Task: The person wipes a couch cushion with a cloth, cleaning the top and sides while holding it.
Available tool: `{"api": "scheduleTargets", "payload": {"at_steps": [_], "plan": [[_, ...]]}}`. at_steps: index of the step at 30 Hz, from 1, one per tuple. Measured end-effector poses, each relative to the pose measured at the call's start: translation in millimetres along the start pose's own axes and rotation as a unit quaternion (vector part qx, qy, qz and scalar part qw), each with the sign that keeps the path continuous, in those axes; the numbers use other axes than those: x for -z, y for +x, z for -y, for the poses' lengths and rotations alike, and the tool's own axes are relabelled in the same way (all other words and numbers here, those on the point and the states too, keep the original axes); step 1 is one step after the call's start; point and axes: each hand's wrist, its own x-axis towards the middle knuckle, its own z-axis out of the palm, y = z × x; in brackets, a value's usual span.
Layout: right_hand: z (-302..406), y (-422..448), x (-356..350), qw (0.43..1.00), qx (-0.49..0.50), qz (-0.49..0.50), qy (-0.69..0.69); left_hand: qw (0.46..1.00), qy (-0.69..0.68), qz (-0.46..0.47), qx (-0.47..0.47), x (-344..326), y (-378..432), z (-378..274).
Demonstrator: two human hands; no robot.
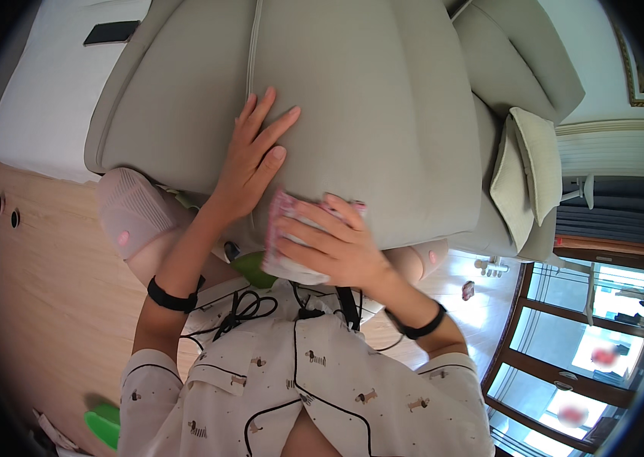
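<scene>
My left hand lies on the grey-beige sofa cushion, fingers spread, beside a piped seam, holding nothing. My right hand is closer to my body, curled over a pink-and-white cloth at the cushion's near edge. Part of the cloth is hidden under the fingers, which look slightly blurred. Both knees, in pink knee pads, are at the cushion's near side. Black straps circle both forearms, and black cables hang at my lap.
A phone rests on a white cover at the upper left. Two pale cushions lean on the sofa at the right. A green object is on the wood floor at the lower left. Wood-framed glass doors stand at the lower right.
</scene>
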Motion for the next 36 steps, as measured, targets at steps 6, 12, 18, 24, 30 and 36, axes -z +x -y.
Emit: {"api": "scheduleTargets", "payload": {"at_steps": [6, 12, 18, 24, 30, 36], "plan": [[-59.3, -130.5, 39.8, 0.991, -0.075, -0.022, -0.112, 1.0, -0.008, -0.029, -0.007, -10.1, -2.0, 2.6], [-1.7, -66.8, -30.0, 0.988, -0.01, -0.123, -0.091, 0.999, -0.011, -0.035, 0.007, -10.2, -0.1, 1.4], [-5.5, -53.7, -40.2, 0.973, 0.105, -0.069, -0.194, 1.0, 0.014, -0.002, 0.005, -5.2, 4.4, 3.1], [-96.9, -196.0, 43.0, 0.972, 0.075, 0.008, -0.222, 1.0, 0.016, -0.022, 0.015, -8.6, 3.7, -6.7], [-101.6, -253.7, 67.9, 0.875, -0.385, -0.218, -0.193, 0.999, 0.036, -0.013, 0.019, -11.5, 4.6, -4.6], [-23.0, -97.4, -8.3, 0.899, -0.365, -0.22, -0.095, 0.998, 0.063, -0.013, 0.011, -0.2, 9.6, -14.7]]}}
